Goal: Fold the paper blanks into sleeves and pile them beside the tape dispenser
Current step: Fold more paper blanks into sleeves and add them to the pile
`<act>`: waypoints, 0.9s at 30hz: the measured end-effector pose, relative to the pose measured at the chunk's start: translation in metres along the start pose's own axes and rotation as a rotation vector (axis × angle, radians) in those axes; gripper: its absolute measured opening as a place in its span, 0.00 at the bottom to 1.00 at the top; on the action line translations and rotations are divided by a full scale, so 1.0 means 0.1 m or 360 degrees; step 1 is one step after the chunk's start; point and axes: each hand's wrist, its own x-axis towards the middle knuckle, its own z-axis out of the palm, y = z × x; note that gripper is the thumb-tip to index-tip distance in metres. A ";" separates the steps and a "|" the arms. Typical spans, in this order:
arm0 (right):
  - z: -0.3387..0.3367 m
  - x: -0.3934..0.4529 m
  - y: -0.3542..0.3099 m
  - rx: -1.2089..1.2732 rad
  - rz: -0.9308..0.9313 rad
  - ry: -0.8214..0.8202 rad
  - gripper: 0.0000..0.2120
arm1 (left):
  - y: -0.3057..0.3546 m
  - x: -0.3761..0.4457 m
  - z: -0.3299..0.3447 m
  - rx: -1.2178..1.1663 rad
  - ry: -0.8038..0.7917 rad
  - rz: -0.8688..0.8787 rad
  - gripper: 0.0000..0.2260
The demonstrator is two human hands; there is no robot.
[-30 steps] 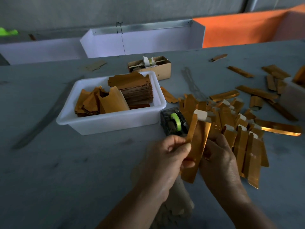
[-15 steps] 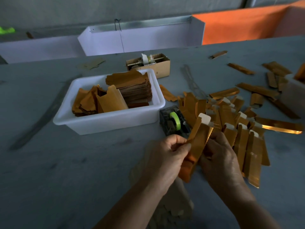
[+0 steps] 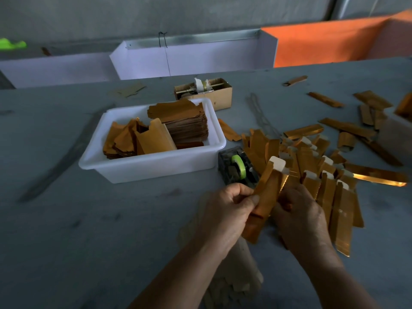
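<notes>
Both hands grip one gold paper blank (image 3: pixel 265 197) just above the grey table (image 3: pixel 89 230): left hand (image 3: pixel 225 210) pinches its left edge, right hand (image 3: pixel 298 217) curls round the right side. Beyond sits the tape dispenser (image 3: pixel 236 168), folded sleeves (image 3: pixel 318 175) piled beside it, then a white tub (image 3: pixel 153 163) of flat blanks.

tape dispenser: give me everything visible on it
The tape dispenser is a small dark block, plastic by its look, holding a roll of bright yellow-green tape set upright on edge in its middle. It stands on the grey table, just off the right front corner of the white tub; contact there is unclear. The pile of gold sleeves lies against its right side. The left hand is just in front of it, not touching.
</notes>
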 end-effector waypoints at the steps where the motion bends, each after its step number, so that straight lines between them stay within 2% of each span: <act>1: -0.03 0.00 0.01 0.0059 0.0039 -0.0052 0.07 | -0.01 0.00 0.00 0.0028 0.0003 0.0002 0.05; 5: -0.13 -0.04 0.07 0.0273 0.0146 -0.0224 0.06 | 0.01 0.02 -0.01 0.0012 0.0012 -0.0039 0.02; 10: -0.27 -0.06 0.02 0.0634 0.0255 -0.0134 0.06 | 0.05 -0.03 -0.04 0.0024 0.0001 -0.0012 0.03; 15: -0.43 -0.08 -0.16 0.0772 0.0094 -0.0261 0.08 | 0.08 -0.11 -0.12 0.0011 0.0069 0.0030 0.05; 19: -0.42 -0.09 -0.30 0.0720 -0.0079 -0.0410 0.09 | 0.10 -0.17 -0.14 -0.0106 0.0025 -0.0028 0.03; 23: -0.38 -0.12 -0.34 0.0464 -0.0162 -0.0435 0.09 | 0.09 -0.21 -0.16 -0.0147 0.0006 -0.0082 0.02; 27: -0.39 -0.14 -0.38 0.0348 -0.0190 -0.0451 0.24 | 0.07 -0.24 -0.17 -0.0151 0.0001 -0.0087 0.03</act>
